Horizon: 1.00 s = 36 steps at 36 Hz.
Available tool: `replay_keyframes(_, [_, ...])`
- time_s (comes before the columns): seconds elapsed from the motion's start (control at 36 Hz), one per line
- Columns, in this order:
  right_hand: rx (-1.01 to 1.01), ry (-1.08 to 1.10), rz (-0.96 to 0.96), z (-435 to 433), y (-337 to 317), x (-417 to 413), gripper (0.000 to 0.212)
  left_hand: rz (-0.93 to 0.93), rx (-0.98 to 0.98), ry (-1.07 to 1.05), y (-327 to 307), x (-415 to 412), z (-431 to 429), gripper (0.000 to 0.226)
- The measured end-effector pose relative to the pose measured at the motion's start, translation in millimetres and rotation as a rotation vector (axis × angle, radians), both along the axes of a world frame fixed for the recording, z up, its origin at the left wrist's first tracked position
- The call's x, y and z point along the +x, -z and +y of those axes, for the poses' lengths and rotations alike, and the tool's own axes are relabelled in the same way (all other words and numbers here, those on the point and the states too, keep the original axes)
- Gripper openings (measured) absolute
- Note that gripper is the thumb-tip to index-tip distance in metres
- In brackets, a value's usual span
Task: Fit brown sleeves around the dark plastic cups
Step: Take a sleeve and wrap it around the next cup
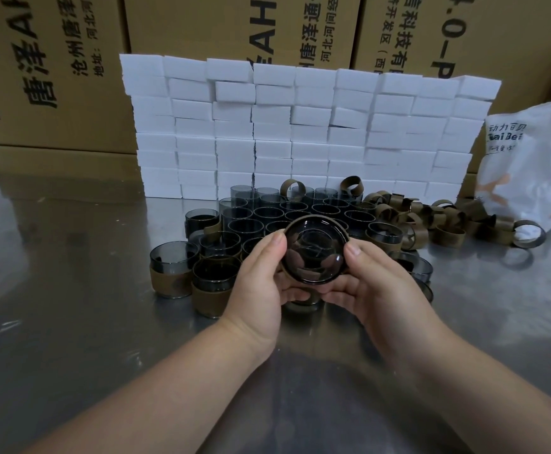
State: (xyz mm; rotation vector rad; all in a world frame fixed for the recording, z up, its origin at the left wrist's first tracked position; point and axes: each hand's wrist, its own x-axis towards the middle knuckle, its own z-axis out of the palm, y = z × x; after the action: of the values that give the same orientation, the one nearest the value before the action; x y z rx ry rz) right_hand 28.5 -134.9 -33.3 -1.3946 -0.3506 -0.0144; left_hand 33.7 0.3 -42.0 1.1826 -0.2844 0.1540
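A dark see-through cup (313,252) is held up between both hands, its mouth tilted toward me, with a brown sleeve (342,228) showing around its rim. My left hand (261,283) grips its left side, thumb on the rim. My right hand (370,290) grips the right side, fingers curled underneath. Behind stand several bare dark cups (269,213) in a cluster. Two cups with sleeves fitted (172,270) sit at the front left. A heap of loose brown sleeves (431,221) lies to the right.
A shiny metal table (71,290) bears everything. A wall of stacked white foam blocks (300,126) stands behind the cups, with big cardboard boxes (54,77) beyond. A white plastic bag (536,165) sits at the far right.
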Motion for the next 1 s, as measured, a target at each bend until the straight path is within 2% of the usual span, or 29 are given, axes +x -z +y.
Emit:
replay_keyframes(0.14, [0.010,-0.025,-0.007,-1,-1,0,0.042,-0.001,-0.031,0.032,-1,1,1,0.057])
replay_keyframes(0.28, [-0.023,-0.030,-0.004,0,0,2,0.057,-0.045,-0.089,0.087,-1,-1,-1,0.043])
replay_keyframes(0.36, [-0.022,-0.045,-0.005,6,3,-1,0.062,-0.061,-0.105,0.103,1,-1,-3,0.046])
replay_keyframes(0.44, [-0.107,-0.023,-0.062,7,7,-6,0.061,-0.101,-0.051,0.081,2,-2,-4,0.039])
replay_keyframes(0.5, [-0.182,-0.024,-0.086,8,6,-10,0.073,-0.124,-0.017,0.042,3,-2,-5,0.035])
replay_keyframes(0.61, [-0.135,-0.085,-0.061,9,4,-14,0.084,-0.170,0.029,-0.029,3,-2,-4,0.037])
replay_keyframes(0.67, [-0.165,-0.059,-0.084,9,3,-15,0.081,-0.190,0.070,-0.040,4,-3,-4,0.044])
replay_keyframes(0.83, [-0.297,-0.002,-0.186,7,0,-14,0.043,-0.240,0.153,-0.055,5,-3,-2,0.045])
replay_keyframes(1.0, [-0.272,-0.046,-0.247,6,1,-14,0.049,-0.297,0.226,-0.168,4,-6,-3,0.037])
